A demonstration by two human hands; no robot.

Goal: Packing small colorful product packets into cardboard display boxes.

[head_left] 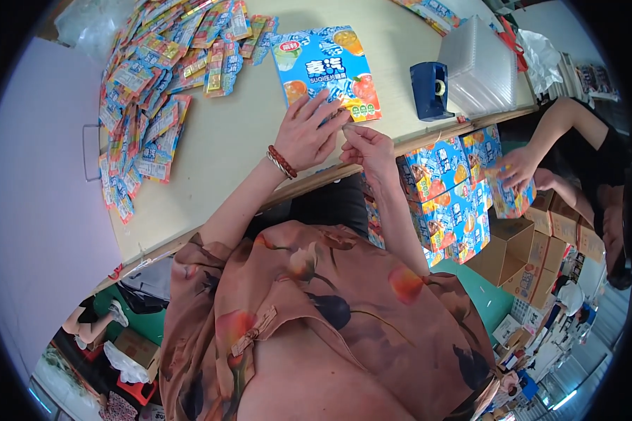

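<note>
A blue printed candy box (330, 52) with pictures of fruit drinks lies on the table in front of me. My left hand (305, 133), with a red-brown bracelet at the wrist, rests on the box's near edge, fingers spread. Beside it, at the near right corner, my right hand (372, 151) has thumb and forefinger pinched together. What they grip, if anything, is too small to make out. To the right of the box stands a dark blue tape dispenser (428, 88) with a roll in it.
Many candy packs (154, 77) are heaped at the table's left. Nested clear plastic trays (477, 67) stand beyond the dispenser. Below the table's right edge, blue boxes (442, 182) are stacked near an open carton (502, 249). A co-worker's hand (518, 168) holds a similar box there.
</note>
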